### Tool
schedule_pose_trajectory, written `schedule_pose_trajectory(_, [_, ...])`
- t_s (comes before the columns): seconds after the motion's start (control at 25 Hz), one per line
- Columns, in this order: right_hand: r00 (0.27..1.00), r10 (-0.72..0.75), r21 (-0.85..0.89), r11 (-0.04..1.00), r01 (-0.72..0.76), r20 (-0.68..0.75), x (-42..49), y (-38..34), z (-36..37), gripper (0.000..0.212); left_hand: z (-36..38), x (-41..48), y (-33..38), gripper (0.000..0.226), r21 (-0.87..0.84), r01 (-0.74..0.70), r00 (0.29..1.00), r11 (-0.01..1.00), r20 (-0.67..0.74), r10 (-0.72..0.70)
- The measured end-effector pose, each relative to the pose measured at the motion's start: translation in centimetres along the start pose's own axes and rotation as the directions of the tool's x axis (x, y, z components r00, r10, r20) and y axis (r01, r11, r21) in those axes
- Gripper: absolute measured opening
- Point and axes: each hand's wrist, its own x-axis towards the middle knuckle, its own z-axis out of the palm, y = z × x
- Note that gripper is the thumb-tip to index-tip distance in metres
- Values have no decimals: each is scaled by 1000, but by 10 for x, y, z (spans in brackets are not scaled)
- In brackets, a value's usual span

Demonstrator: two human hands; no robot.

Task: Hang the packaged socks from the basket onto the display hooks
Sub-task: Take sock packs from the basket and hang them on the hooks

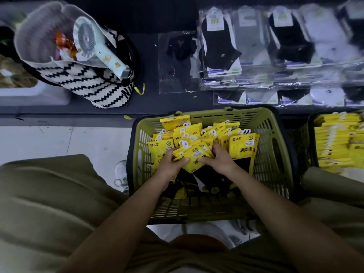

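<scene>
One zigzag-striped tote bag (86, 83) stands at the left on a dark ledge (78, 110), with one pale handheld fan (92, 42) poking out. In the centre, one green basket (275, 123) sits by pale floor tiles (69, 140), crammed with yellow sock packs, too many to count. Inside it, the left hand (169, 164) and right hand (218, 157) both grip one fanned bundle of packs (195, 154). At the upper right, bagged black and white socks (275, 46) hang in blurred rows. A second basket (313, 134) of yellow packs stands at the far right.
</scene>
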Motion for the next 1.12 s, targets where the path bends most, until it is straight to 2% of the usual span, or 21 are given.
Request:
schedule_pose_trajectory(0.12, [994,-56,34,998,59,-96,-4,-20,-4,56,-15,0,0,76,122,-6,999,993,44,1])
schedule_pose_trajectory(0.2, [977,-100,69,991,115,-187,-8,-30,-11,49,-15,0,2,78,269,-61,996,961,76,42])
schedule_pose_trajectory(0.24, [966,-126,91,984,150,-227,-11,-35,-16,46,-13,-2,7,79,283,-80,995,956,77,60])
schedule_pose_trajectory(0.4, [937,-241,121,953,278,-254,-26,-66,-38,42,6,-19,65,71,188,-285,958,940,94,272])
schedule_pose_trajectory(0.52, [909,-327,83,930,358,-257,-38,-99,-54,36,17,-33,123,55,107,-471,878,875,145,455])
schedule_pose_trajectory(0.76, [866,-440,27,888,459,-237,-67,-143,-87,31,18,-55,174,45,56,-526,843,849,169,511])
schedule_pose_trajectory(0.88, [865,-450,117,868,482,-222,-78,-151,-91,30,19,-63,183,50,-26,-558,822,829,117,557])
schedule_pose_trajectory(0.96, [849,-442,155,854,497,-289,-83,-159,-92,37,18,-68,191,49,-70,-588,798,806,113,592])
schedule_pose_trajectory(1.04, [804,-396,146,854,500,-443,-87,-166,-90,43,17,-73,197,46,-68,-613,778,787,121,617])
schedule_pose_trajectory(1.12, [753,-365,148,844,516,-547,-91,-169,-86,35,19,-77,198,42,-98,-623,766,776,124,630])
